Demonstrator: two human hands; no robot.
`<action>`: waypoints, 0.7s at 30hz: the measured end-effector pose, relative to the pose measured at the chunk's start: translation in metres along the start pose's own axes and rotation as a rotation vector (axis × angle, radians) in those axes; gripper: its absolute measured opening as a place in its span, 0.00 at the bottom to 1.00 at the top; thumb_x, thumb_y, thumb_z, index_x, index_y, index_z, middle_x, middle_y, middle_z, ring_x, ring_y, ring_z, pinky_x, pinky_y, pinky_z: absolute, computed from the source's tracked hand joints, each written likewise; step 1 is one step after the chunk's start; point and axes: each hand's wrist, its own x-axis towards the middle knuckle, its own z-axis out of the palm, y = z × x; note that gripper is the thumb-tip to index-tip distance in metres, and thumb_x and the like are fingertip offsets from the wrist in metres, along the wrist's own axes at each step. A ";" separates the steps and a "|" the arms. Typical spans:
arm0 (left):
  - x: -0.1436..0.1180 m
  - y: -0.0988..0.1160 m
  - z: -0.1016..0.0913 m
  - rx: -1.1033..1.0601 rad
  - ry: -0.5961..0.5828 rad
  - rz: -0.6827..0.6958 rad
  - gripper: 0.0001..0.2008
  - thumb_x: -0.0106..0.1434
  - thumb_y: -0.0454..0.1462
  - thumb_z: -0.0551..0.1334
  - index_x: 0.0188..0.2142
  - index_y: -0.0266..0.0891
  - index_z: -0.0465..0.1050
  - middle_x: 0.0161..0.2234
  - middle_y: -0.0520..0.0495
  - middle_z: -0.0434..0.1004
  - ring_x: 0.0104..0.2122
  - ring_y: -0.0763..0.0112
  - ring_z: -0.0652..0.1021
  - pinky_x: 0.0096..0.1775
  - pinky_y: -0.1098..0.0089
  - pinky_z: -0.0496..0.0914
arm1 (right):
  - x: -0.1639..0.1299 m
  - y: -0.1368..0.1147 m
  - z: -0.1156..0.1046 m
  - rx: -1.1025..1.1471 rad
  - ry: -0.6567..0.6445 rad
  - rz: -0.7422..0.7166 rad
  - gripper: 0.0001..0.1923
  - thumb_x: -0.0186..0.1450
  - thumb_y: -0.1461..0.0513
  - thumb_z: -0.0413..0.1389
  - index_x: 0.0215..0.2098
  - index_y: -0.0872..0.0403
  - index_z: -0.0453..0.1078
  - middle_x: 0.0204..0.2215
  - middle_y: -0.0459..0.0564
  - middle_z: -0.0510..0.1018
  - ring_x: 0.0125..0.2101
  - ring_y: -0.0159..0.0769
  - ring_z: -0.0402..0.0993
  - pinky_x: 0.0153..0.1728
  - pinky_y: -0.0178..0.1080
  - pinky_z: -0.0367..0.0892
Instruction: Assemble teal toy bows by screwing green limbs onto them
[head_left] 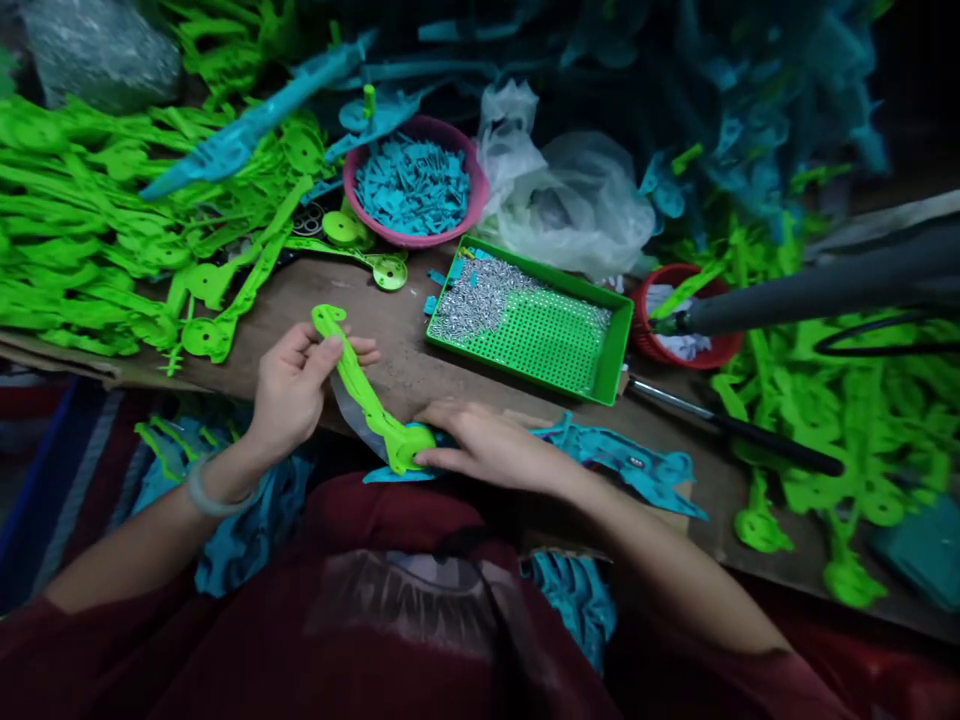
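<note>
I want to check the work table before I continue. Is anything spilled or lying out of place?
A few small blue pieces lie on the table between the pink bowl and the green tray, outside both. Otherwise nothing stands out: the screws stay inside the tray.

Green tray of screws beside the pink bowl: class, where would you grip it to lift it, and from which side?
Probably grip the green tray by its raised rim at the near-right end, coming from the bare bench side. The screws pile at the far-left end, and bowls and bags crowd the far side.
</note>
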 end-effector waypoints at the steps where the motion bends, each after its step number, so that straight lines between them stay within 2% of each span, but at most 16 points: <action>1: -0.001 0.002 -0.001 0.024 0.001 0.005 0.17 0.59 0.48 0.69 0.39 0.39 0.71 0.34 0.47 0.83 0.35 0.63 0.84 0.42 0.62 0.79 | 0.002 0.000 0.000 0.020 0.002 -0.008 0.17 0.68 0.53 0.55 0.46 0.57 0.71 0.43 0.55 0.78 0.44 0.41 0.74 0.44 0.41 0.66; 3: -0.004 0.008 -0.006 0.099 -0.053 -0.035 0.18 0.60 0.49 0.68 0.41 0.39 0.71 0.36 0.46 0.83 0.37 0.61 0.83 0.43 0.60 0.79 | 0.004 0.001 0.001 0.042 0.016 -0.032 0.14 0.68 0.54 0.55 0.42 0.58 0.71 0.40 0.54 0.78 0.42 0.39 0.74 0.42 0.39 0.65; 6: -0.010 0.017 -0.017 0.297 -0.236 -0.217 0.20 0.54 0.45 0.72 0.43 0.39 0.74 0.41 0.42 0.83 0.42 0.58 0.82 0.44 0.61 0.79 | 0.003 0.002 0.003 0.052 0.032 -0.053 0.12 0.68 0.55 0.56 0.37 0.57 0.69 0.37 0.52 0.77 0.40 0.38 0.73 0.40 0.38 0.64; 8: -0.017 0.019 -0.023 0.401 -0.335 -0.341 0.19 0.51 0.42 0.74 0.41 0.39 0.76 0.41 0.42 0.83 0.41 0.57 0.83 0.42 0.62 0.79 | 0.003 0.002 0.004 0.058 0.032 -0.057 0.11 0.68 0.56 0.56 0.36 0.57 0.69 0.37 0.52 0.76 0.40 0.38 0.72 0.40 0.38 0.63; 10: -0.026 0.017 -0.024 0.424 -0.371 -0.408 0.16 0.51 0.41 0.73 0.39 0.40 0.77 0.39 0.44 0.83 0.39 0.57 0.83 0.40 0.62 0.80 | 0.002 0.003 0.004 0.066 0.030 -0.055 0.11 0.68 0.56 0.56 0.36 0.56 0.68 0.37 0.51 0.76 0.40 0.38 0.72 0.41 0.38 0.63; 14: -0.036 0.009 -0.019 0.415 -0.351 -0.399 0.15 0.54 0.40 0.71 0.41 0.41 0.78 0.40 0.45 0.83 0.41 0.59 0.82 0.44 0.62 0.79 | 0.002 0.003 0.005 0.056 0.038 -0.045 0.10 0.68 0.57 0.57 0.36 0.56 0.68 0.37 0.51 0.76 0.41 0.38 0.72 0.41 0.38 0.63; 21: -0.040 0.005 -0.012 0.458 -0.347 -0.282 0.10 0.58 0.40 0.68 0.39 0.41 0.78 0.40 0.46 0.83 0.40 0.64 0.82 0.43 0.67 0.77 | -0.001 0.003 0.005 0.039 0.063 -0.049 0.08 0.67 0.58 0.58 0.38 0.56 0.69 0.39 0.52 0.77 0.41 0.39 0.73 0.41 0.38 0.64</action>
